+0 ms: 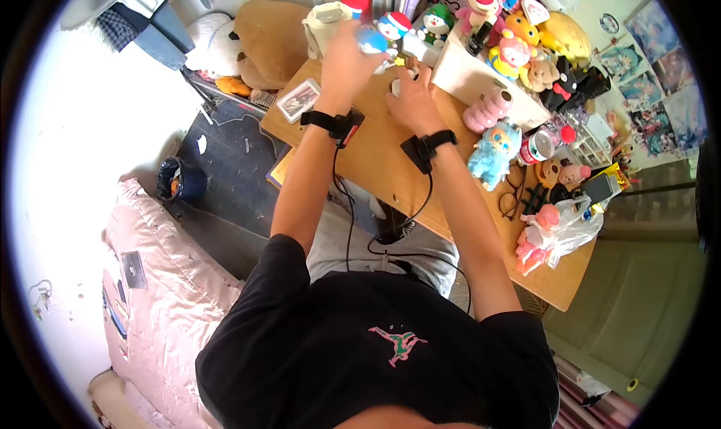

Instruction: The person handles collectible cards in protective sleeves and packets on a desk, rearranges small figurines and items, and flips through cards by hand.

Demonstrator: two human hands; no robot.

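My left hand is raised over the back of the desk, its fingers smeared by motion. Right beside those fingers is a blurred blue-and-white figurine; whether I grip it I cannot tell. A cream bag-like holder stands just behind this hand. Lower and to the right, my right hand is over the wooden desk, fingers curled round a small white object that shows between thumb and forefinger. A tiny yellow star shows between the hands. Behind them stands a figurine with a red-and-white hat.
Plush toys crowd the back right, above a pale box. A pink bottle, blue furry doll and pink doll line the right side. A framed card lies left. Wrist-device cables hang across my lap.
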